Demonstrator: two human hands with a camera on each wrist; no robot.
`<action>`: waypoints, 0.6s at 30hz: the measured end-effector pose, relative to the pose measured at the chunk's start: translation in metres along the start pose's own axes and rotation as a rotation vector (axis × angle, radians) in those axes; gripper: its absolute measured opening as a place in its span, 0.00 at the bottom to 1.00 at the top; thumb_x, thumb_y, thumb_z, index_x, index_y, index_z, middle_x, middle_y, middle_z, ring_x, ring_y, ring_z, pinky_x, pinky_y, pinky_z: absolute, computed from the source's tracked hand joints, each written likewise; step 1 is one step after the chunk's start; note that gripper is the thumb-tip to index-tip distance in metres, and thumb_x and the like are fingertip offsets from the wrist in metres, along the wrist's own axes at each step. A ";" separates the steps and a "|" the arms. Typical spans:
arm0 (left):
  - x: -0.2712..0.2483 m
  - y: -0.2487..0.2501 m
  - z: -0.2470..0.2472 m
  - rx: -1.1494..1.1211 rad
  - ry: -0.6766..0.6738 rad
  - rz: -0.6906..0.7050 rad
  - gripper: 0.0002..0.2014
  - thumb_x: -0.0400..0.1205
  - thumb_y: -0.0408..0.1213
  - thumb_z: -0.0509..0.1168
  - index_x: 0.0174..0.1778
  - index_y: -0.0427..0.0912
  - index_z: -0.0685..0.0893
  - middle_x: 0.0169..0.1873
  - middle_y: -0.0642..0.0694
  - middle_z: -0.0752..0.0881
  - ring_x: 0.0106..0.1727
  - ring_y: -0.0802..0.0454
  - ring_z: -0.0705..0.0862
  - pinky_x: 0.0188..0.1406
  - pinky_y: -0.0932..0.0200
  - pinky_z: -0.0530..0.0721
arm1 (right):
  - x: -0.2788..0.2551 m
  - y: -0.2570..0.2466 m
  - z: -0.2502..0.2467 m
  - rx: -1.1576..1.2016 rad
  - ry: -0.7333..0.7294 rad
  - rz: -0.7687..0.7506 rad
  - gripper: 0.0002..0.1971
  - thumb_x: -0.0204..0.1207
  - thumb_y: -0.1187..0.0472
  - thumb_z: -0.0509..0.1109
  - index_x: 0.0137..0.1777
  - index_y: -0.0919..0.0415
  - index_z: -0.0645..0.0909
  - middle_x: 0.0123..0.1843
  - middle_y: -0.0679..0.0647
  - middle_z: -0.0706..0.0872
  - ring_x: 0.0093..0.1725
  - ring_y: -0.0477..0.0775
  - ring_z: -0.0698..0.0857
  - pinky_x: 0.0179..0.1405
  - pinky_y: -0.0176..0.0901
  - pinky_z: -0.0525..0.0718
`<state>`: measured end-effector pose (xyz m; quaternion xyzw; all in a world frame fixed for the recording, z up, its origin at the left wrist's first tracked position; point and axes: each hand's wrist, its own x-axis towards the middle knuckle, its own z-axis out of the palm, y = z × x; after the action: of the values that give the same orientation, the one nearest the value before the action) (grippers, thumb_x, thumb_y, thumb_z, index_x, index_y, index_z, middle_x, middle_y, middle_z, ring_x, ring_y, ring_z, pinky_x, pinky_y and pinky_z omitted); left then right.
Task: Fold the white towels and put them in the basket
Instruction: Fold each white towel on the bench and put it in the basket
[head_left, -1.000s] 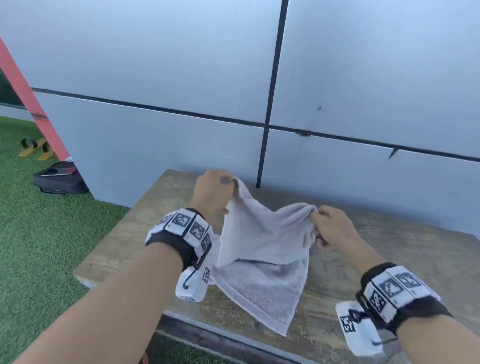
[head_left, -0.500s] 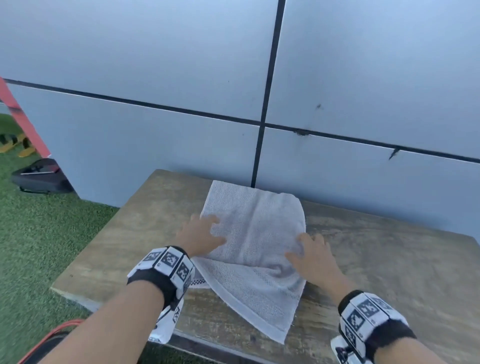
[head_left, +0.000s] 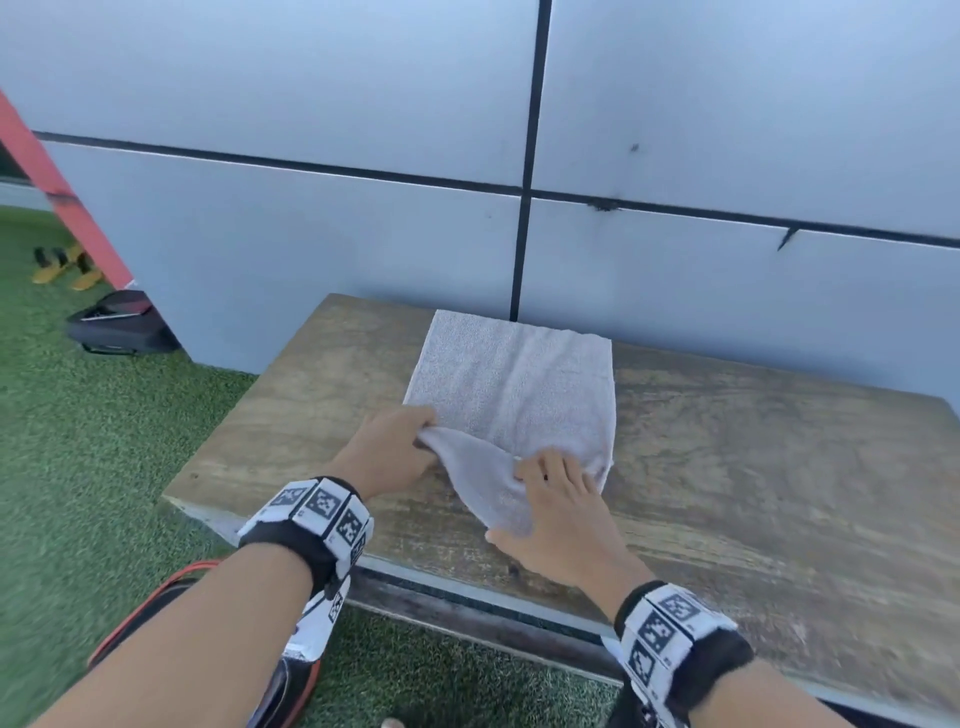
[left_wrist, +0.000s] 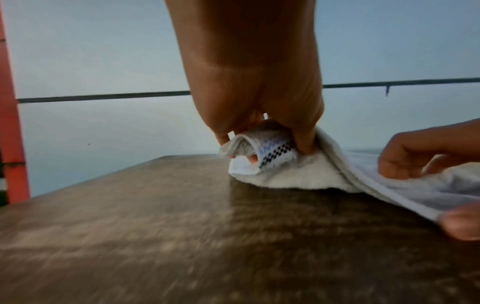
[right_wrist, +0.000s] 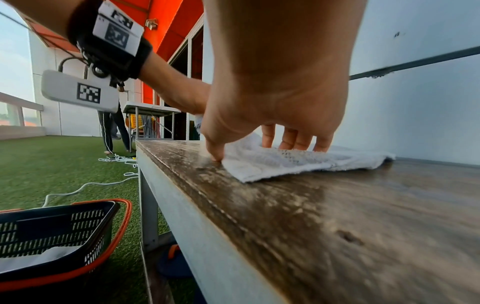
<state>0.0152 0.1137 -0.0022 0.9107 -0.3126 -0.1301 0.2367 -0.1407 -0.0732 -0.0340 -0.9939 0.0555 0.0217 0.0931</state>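
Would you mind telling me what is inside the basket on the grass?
Through the open top of the basket, the right wrist view shows something pale and flat lying at the bottom, perhaps a towel. The walls hide the rest.

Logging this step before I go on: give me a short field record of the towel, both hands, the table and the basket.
towel: white towel flat on the wooden table, near edge lifted
left hand: left hand pinches the near left corner
right hand: right hand grips the near edge, fingers on top
basket: black basket with orange rim on the grass beside the table, something white inside
fold: unfinished
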 end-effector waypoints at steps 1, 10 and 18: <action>0.000 0.010 -0.004 -0.032 0.027 0.028 0.08 0.75 0.31 0.64 0.37 0.47 0.72 0.29 0.51 0.76 0.31 0.51 0.74 0.29 0.56 0.68 | 0.000 -0.002 -0.002 -0.022 0.021 0.003 0.28 0.76 0.38 0.61 0.70 0.54 0.69 0.66 0.53 0.71 0.68 0.58 0.70 0.71 0.52 0.71; 0.014 0.080 -0.047 -0.038 0.087 0.200 0.12 0.78 0.38 0.67 0.50 0.48 0.70 0.37 0.55 0.77 0.35 0.52 0.76 0.31 0.56 0.72 | 0.017 0.017 -0.073 0.510 0.253 0.172 0.05 0.86 0.65 0.52 0.48 0.61 0.67 0.34 0.55 0.77 0.28 0.55 0.71 0.24 0.46 0.64; 0.014 0.065 -0.099 0.216 0.276 0.089 0.09 0.77 0.28 0.59 0.34 0.47 0.74 0.37 0.49 0.75 0.39 0.44 0.77 0.33 0.54 0.69 | 0.019 0.052 -0.135 0.201 0.243 -0.043 0.21 0.83 0.48 0.67 0.72 0.51 0.66 0.65 0.46 0.73 0.54 0.54 0.79 0.52 0.54 0.82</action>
<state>0.0310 0.0948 0.1139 0.9253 -0.3292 0.0410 0.1838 -0.1232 -0.1508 0.0878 -0.9758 0.0468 -0.1064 0.1853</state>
